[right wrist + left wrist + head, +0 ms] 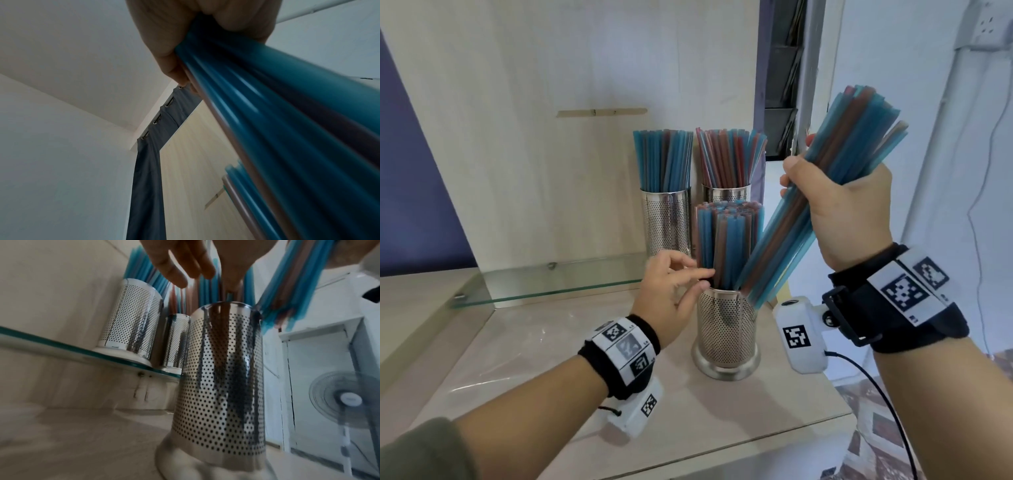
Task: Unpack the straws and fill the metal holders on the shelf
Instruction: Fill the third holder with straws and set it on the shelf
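Three perforated metal holders in head view: two full ones on the glass shelf (551, 291), the nearest holder (726, 329) on the counter (551, 342), partly filled. Right hand (849, 212) fist-grips a tilted straw bundle (825, 192), lower ends at the holder's rim. Left hand (671, 294) fingers loosely spread, tips touching the standing straws (726, 243). Left wrist: fingertips (179, 277) just above the rim, gripping nothing. Right wrist: palm wrapped round blue straws, blurred.

Right hand (849, 212) round a tilted straw bundle (822, 192), lower ends seemingly at the front holder (726, 329).
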Available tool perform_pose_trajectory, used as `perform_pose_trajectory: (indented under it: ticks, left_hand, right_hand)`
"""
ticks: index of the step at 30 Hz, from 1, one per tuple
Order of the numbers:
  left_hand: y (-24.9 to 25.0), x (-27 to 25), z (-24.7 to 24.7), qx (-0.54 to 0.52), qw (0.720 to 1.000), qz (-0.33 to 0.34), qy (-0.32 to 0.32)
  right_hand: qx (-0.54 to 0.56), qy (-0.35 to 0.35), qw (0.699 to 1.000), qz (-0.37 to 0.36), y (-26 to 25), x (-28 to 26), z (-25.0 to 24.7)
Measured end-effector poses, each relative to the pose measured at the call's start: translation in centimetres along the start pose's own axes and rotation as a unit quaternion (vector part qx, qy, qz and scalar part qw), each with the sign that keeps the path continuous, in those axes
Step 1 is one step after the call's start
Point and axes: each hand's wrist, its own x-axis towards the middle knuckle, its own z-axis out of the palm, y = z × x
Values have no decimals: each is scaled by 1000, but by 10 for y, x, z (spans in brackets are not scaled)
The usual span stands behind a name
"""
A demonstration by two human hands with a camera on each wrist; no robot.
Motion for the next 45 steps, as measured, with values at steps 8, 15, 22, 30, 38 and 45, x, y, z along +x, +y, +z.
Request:
perform_pose_trajectory:
  ticks: [8, 15, 22, 30, 38, 45]
  left_hand:
    - [4, -2, 5, -57, 995, -37, -72]
    - [1, -11, 9, -12, 994, 29, -104]
    - [12, -6, 15, 17, 993, 25, -117]
    - [13, 12, 15, -27, 995, -91, -7]
    - [-4, 46, 45, -193, 925, -298, -135]
    - [-14, 27, 59, -187, 941, -266, -88]
  right_hand:
    - [49, 31, 998, 14, -10, -1, 15]
    - [54, 135, 989, -8, -7, 1, 17]
    - [51, 210, 976, 6, 3, -2, 22]
    - [15, 156, 987, 31, 14, -1, 27]
    - [17, 144, 989, 29, 22, -1, 26]
    - [27, 159, 987, 5, 22, 2, 33]
